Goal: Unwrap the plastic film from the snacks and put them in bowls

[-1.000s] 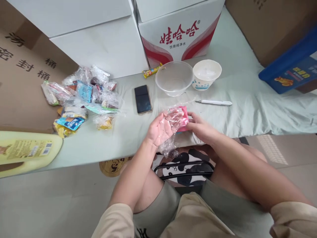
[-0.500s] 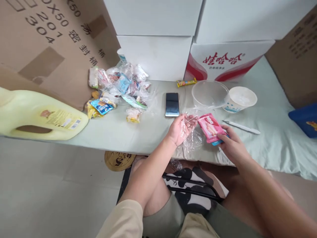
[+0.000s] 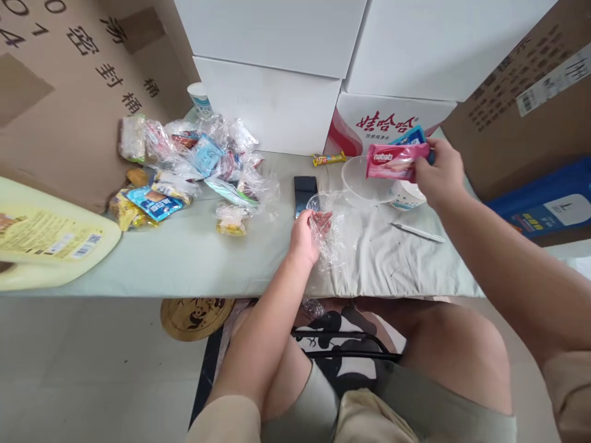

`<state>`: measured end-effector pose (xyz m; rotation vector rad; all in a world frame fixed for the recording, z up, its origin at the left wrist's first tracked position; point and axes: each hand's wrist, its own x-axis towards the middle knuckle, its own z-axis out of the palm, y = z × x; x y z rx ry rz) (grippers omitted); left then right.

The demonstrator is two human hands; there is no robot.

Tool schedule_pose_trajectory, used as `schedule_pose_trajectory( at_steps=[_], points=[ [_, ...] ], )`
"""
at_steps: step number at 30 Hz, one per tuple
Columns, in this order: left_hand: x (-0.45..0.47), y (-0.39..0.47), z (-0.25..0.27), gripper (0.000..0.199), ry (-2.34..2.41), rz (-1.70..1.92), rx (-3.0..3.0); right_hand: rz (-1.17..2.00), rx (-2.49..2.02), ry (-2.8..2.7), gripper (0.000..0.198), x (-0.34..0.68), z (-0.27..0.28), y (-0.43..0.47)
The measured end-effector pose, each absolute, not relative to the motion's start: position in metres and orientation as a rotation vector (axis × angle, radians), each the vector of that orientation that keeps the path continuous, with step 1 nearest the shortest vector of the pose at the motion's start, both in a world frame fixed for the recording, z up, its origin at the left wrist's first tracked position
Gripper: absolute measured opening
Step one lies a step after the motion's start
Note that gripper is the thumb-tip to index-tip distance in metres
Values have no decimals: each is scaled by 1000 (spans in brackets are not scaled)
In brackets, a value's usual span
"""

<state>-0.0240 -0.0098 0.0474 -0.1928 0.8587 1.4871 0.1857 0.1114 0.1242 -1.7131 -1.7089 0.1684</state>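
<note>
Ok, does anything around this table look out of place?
Crumpled clear plastic shows below the front edge of the table, oddly off the tabletop; whether it hangs or rests there is unclear. Nothing looks spilled.

Blue packet (image 3: 412, 136) part-hidden by pink packet (image 3: 392, 163); yellow jug (image 3: 58, 237) cropped left.

A pink packet (image 3: 392, 162) overlaps a blue packet (image 3: 412, 136), crumpled clear wrap (image 3: 333, 245) apart.
</note>
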Motion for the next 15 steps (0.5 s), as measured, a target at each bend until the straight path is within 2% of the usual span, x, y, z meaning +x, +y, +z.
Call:
schedule_pose_trajectory(
  at_steps=[4, 9, 12, 15],
  points=[
    [-25, -11, 49, 24, 847, 1479, -192, 293, -1838, -1946, 48, 171, 105, 132],
    [-26, -11, 46, 20, 848, 1451, -183, 484, -1983, -2357, 21, 172, 110, 126],
    [-26, -10, 45, 21, 862, 1435, -181, 638, -1915, -2506, 27, 178, 122, 126],
    [-26, -10, 45, 19, 876, 1441, -175, 641, -1875, -2676, 40, 185, 125, 126]
  ],
)
